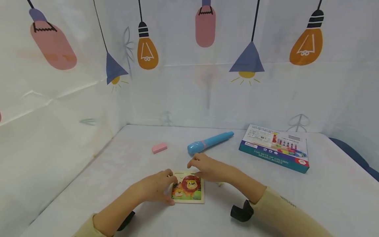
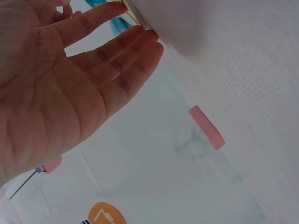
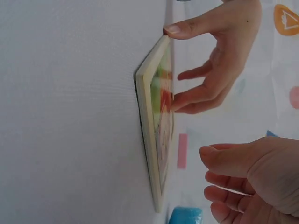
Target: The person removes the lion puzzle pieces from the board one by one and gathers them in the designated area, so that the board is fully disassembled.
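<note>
A square wooden picture puzzle point(image 1: 189, 197) lies flat on the table, with a lion and a smaller animal in a pale frame. My left hand point(image 1: 157, 186) touches its left side, the thumb at the near left corner and fingertips farther up. Seen from the left wrist, that hand's fingers point(image 2: 126, 79) are nearly straight against the board's edge. Above the far right part of the puzzle hovers my right hand point(image 1: 210, 168). Its fingers are loosely bent with nothing visible between them; the right wrist view shows the thumb point(image 3: 229, 158) apart from the board.
Behind the puzzle lie a pink block point(image 1: 159, 147) and a blue toy microphone point(image 1: 210, 142). A flat beaded-boxes carton point(image 1: 273, 148) sits at the back right. A small pale yellow piece point(image 1: 220, 184) is partly hidden beneath the right forearm. A lamp-printed sheet point(image 1: 183, 92) hangs behind the table.
</note>
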Available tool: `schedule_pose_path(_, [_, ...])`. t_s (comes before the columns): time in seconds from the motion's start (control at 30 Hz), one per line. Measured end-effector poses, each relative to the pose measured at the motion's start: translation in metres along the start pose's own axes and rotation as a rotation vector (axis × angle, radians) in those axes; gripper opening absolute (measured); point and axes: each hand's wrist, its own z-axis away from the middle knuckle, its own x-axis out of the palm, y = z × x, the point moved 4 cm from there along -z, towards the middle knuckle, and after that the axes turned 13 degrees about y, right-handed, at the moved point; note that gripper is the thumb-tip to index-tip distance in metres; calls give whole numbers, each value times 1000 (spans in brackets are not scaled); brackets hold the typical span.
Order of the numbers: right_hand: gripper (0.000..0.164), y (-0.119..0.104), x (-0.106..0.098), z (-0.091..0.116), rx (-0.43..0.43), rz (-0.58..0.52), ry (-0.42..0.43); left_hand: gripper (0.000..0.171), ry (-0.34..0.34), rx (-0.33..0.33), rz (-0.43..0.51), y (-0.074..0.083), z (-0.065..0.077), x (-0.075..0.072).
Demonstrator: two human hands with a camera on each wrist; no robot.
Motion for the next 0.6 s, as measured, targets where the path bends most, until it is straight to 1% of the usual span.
schedule_pose_path(0.27, [28, -7, 22, -11, -30, -31, -73, 58, 7, 36, 0, 2, -1, -2])
schedule_pose_path(0.47, [34, -4, 31, -12, 9, -76, -157, 58, 4, 30, 17, 3, 0, -3])
schedule_pose_path(0.6, [32, -3, 33, -12, 34, -116, -174, 58, 8, 28, 13, 2, 2, -3])
